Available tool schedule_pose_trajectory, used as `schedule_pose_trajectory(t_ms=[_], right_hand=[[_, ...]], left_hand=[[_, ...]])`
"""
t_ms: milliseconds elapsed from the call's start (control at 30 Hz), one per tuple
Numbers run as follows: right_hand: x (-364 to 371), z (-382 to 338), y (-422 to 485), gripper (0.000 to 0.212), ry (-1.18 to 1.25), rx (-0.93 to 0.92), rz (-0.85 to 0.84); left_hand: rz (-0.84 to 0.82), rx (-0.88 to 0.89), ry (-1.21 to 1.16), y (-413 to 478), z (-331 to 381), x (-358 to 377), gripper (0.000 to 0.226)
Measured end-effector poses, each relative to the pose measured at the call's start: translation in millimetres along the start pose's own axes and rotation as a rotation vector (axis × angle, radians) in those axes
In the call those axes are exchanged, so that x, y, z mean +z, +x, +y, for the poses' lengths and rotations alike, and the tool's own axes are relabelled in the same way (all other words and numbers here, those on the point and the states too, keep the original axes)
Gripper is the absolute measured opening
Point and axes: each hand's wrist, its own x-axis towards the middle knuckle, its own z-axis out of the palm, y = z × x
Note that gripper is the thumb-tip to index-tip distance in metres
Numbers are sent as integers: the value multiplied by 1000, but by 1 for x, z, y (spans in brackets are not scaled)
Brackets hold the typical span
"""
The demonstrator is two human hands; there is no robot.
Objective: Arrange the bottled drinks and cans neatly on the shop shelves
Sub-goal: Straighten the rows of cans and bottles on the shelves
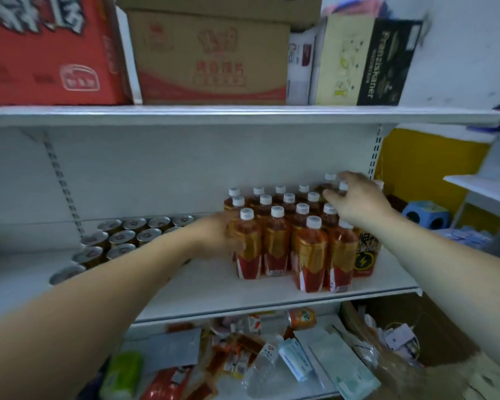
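Bottles (pixel 277 235): amber drinks w/ white caps, packed block on mid shelf (pixel 214 287), just rt of cans (pixel 122 238). Full plastic, so prob fairly heavy, stiff-ish; glossy wrap likely slippery. Tall + narrow, could tip like dominoes if shoved high. Best hold: body below shoulder, or neck under cap; push low to slide rows. L hand (pixel 220 235) against block's left flank, blurred, can't tell if fingers curl. R hand (pixel 355 200) over back-right caps, fingers curled round neck of rear bottle (pixel 343 186)

Silver-topped metal cans (pixel 133 235) are crowding left of the left hand's (pixel 223 236) grip; white-capped amber plastic bottles (pixel 276 243) are walling its right. Bare white shelf (pixel 214 287) is lying open in front.
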Motion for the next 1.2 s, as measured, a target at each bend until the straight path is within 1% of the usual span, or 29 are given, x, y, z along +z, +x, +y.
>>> schedule_pose_trajectory(t_ms=[67,133,233,400,533,633,767,867,933,1067,1133,1200], right_hand=[[7,-58,-5,68,-3,-62,-67],[23,-119,-15,72,4,-125,-131],[56,-213,-32,73,16,-213,-219],[111,-367,-72,74,87,-343,-348],[146,-470,-106,74,147,-474,-449],[168,-537,-123,75,179,-561,-507],[205,-610,-141,72,191,-634,-565],[241,-650,-145,63,199,-671,-595],[268,-673,-140,62,209,-677,-627],[329,-716,-121,67,250,-636,-671],[358,-737,-110,73,269,-601,-698],[385,-752,-99,74,267,-568,-700]], left_hand=[[42,-9,74,-24,-23,-24,69],[73,-68,111,-51,-52,-45,75],[113,-157,143,-99,-106,-73,73],[138,-303,172,-193,-205,-117,78],[181,-452,156,-269,-281,-142,76],[245,-546,113,-312,-329,-159,76],[329,-674,18,-351,-387,-176,73],[362,-746,26,-367,-429,-190,69],[372,-791,45,-368,-459,-201,69],[387,-876,17,-350,-518,-221,70],[370,-881,-14,-337,-547,-231,63],[346,-851,-4,-323,-575,-238,53]])
